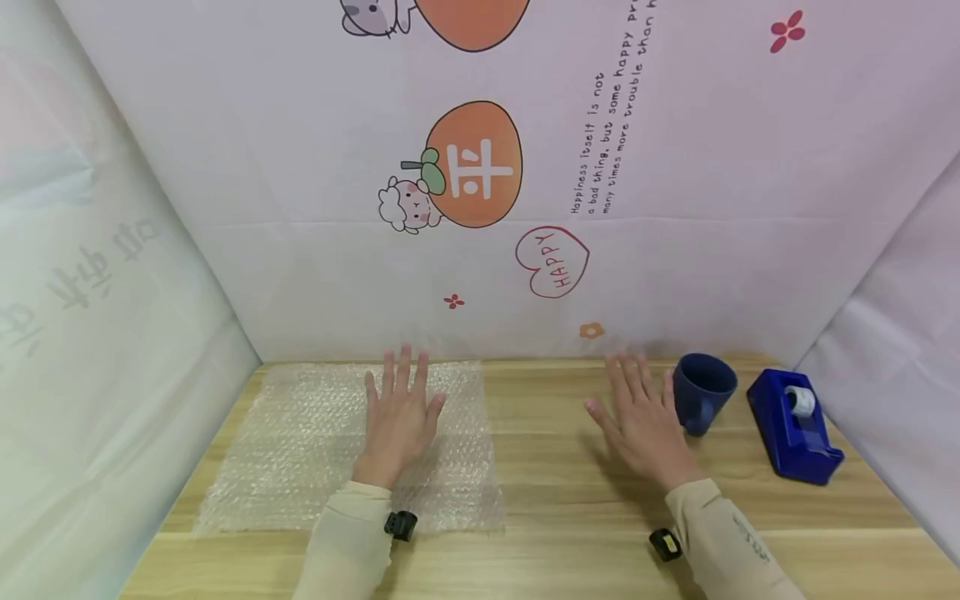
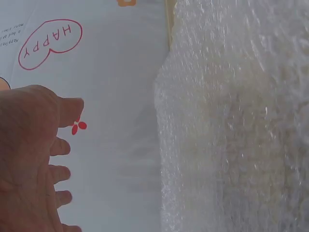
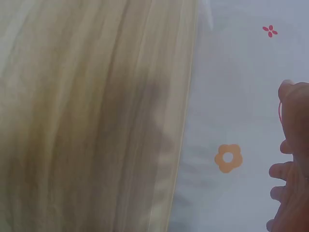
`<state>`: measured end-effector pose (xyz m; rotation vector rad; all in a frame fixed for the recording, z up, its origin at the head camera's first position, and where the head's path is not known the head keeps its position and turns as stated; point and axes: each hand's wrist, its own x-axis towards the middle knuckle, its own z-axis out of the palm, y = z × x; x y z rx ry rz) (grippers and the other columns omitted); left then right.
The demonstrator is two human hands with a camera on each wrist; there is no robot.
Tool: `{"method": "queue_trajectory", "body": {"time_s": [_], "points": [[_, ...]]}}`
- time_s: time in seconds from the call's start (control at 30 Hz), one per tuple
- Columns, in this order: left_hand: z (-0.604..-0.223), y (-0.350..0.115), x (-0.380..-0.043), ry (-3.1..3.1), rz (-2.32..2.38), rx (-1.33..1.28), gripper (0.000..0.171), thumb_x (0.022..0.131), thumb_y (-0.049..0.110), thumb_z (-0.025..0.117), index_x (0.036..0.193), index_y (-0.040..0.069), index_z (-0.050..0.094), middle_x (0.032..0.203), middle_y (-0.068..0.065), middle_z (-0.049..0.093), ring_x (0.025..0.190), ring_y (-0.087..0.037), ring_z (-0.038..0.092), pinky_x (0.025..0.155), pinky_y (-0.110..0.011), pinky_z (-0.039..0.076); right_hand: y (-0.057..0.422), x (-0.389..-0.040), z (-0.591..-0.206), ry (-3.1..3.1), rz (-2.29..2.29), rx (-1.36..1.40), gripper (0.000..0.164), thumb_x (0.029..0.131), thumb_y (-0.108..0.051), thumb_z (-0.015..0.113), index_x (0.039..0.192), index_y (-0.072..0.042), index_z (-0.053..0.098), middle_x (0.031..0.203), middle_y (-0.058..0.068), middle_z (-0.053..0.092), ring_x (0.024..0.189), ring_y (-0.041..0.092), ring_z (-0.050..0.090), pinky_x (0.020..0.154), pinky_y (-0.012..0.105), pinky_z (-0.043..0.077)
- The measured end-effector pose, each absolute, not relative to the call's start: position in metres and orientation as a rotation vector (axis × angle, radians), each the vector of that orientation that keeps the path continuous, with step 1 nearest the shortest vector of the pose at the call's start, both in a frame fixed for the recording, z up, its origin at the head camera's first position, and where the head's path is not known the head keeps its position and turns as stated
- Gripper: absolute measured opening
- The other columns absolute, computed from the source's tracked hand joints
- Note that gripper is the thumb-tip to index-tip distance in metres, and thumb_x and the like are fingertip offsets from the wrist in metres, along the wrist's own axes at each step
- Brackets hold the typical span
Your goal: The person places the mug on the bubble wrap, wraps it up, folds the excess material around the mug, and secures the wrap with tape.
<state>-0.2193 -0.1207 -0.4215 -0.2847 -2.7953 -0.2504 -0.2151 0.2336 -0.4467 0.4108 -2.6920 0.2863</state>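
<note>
My left hand (image 1: 397, 429) is held over a sheet of clear bubble wrap (image 1: 285, 450), fingers spread and straight, with nothing in it. In the left wrist view the bubble wrap (image 2: 241, 125) fills the right half, apart from the hand (image 2: 34, 150). My right hand (image 1: 645, 425) is spread above the wooden table, casting a shadow on it, and holds nothing. Just right of its fingers stands a dark blue mug (image 1: 703, 387), upright, handle toward me. The right wrist view shows that hand (image 3: 294, 159) at the right edge, above bare wood.
A blue tape dispenser (image 1: 795, 429) with a roll of tape stands right of the mug. The wooden table (image 1: 555, 483) ends at a white printed back sheet (image 1: 337, 275). White sheets also close off the left and right sides.
</note>
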Motion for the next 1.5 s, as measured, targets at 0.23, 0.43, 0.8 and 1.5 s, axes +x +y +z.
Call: {"method": "queue_trajectory", "body": {"time_s": [0.23,0.43,0.8,1.5], "points": [[-0.424,-0.106,-0.214,-2.774,-0.288,-0.363,0.056,0.093,0.040,0.053,0.137,0.006,0.045,0.138,-0.020,0.043,0.126,-0.039,0.039,0.099,-0.056,0.034,0.226,-0.211,-0.449,-2.713,0.365,0.429,0.068,0.097,-0.049,0.039,0.147,-0.005,0.026,0.148,0.021,0.027,0.137,0.040,0.018,0.109,0.059,0.011],[-0.426,-0.088,-0.205,-2.856,-0.356,-0.450,0.043,0.091,0.038,0.058,0.120,0.007,0.061,0.115,-0.013,0.060,0.104,-0.032,0.056,0.082,-0.047,0.048,0.219,-0.208,-0.454,-2.716,0.368,0.432,0.059,0.097,-0.047,0.042,0.136,-0.002,0.044,0.131,0.021,0.047,0.122,0.042,0.040,0.101,0.060,0.027],[-0.436,-0.061,-0.194,-2.932,-0.356,-0.559,0.032,0.087,0.041,0.063,0.090,0.009,0.066,0.082,-0.003,0.059,0.072,-0.021,0.056,0.056,-0.035,0.047,0.208,-0.199,-0.460,-2.773,0.381,0.434,0.050,0.096,-0.045,0.046,0.126,-0.005,0.055,0.117,0.017,0.058,0.112,0.039,0.049,0.091,0.058,0.037],[-0.456,-0.040,-0.192,-3.008,-0.416,-0.317,0.026,0.070,0.029,0.076,0.069,0.008,0.060,0.080,-0.009,0.053,0.073,-0.026,0.051,0.057,-0.043,0.046,0.201,-0.194,-0.462,-2.773,0.344,0.475,0.042,0.094,-0.040,0.053,0.120,-0.007,0.060,0.110,0.013,0.062,0.104,0.035,0.054,0.086,0.057,0.041]]}}
